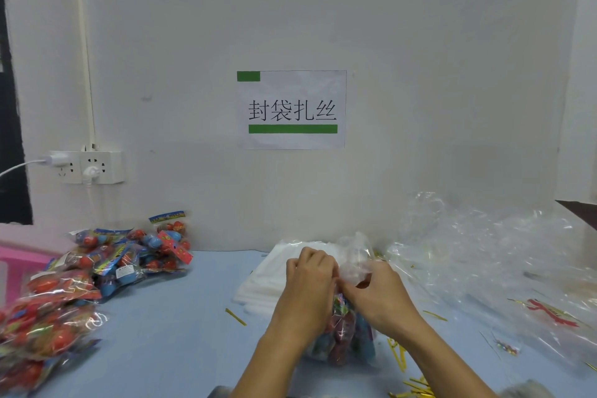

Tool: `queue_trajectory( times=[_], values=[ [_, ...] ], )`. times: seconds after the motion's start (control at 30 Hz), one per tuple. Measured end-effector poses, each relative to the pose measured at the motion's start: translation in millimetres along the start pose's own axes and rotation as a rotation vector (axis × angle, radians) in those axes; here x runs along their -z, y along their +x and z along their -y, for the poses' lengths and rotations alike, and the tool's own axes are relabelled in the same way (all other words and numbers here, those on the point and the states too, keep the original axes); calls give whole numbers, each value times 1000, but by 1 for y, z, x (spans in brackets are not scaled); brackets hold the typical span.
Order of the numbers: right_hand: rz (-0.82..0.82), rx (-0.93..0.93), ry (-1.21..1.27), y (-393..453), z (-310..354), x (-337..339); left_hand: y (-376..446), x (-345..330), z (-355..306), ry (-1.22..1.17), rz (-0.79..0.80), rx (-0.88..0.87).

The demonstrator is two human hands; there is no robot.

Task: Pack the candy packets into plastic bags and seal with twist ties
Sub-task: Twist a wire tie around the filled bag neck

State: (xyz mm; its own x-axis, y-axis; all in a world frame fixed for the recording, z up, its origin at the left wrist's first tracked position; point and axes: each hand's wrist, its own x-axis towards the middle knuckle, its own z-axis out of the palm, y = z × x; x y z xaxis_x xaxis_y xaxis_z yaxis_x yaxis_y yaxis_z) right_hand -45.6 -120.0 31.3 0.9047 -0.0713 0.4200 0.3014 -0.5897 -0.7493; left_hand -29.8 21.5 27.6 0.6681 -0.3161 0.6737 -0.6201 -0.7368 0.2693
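A clear plastic bag point(342, 336) filled with red and blue candy packets stands on the blue table in front of me. My left hand point(308, 278) grips the bag's gathered neck from the left. My right hand point(376, 292) pinches the same neck from the right, just below the bunched top point(355, 255). Whether a twist tie is between the fingers is hidden. A heap of loose candy packets point(80, 287) lies at the left. Gold twist ties point(412, 381) lie scattered at the lower right, and one tie point(235, 317) lies left of the bag.
A stack of flat white plastic bags point(268, 278) lies behind my hands. Crumpled clear plastic sheeting point(484, 265) covers the right side. A pink bin point(19, 262) sits at the far left. The wall holds a paper sign point(291, 110) and a socket point(90, 167).
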Motion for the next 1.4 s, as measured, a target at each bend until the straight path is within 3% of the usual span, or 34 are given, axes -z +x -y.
queue_trajectory(
  times=[0.17,0.47,0.7,0.87,1.2,1.4],
  values=[
    [-32,17,-31,-2,3,-1,-3,-2,0,-182,-33,61],
    [-143,17,-38,-3,0,-11,-2,2,-7,-563,-70,398],
    [-165,17,136,-3,0,-16,0,7,-7,-628,-58,563],
    [-153,44,196,-5,1,-16,1,8,-4,-687,24,570],
    [-103,42,251,-2,4,-10,-2,6,-6,-731,-84,534],
    [-167,-7,234,0,3,-12,-1,1,-5,-656,-68,507]
  ],
)
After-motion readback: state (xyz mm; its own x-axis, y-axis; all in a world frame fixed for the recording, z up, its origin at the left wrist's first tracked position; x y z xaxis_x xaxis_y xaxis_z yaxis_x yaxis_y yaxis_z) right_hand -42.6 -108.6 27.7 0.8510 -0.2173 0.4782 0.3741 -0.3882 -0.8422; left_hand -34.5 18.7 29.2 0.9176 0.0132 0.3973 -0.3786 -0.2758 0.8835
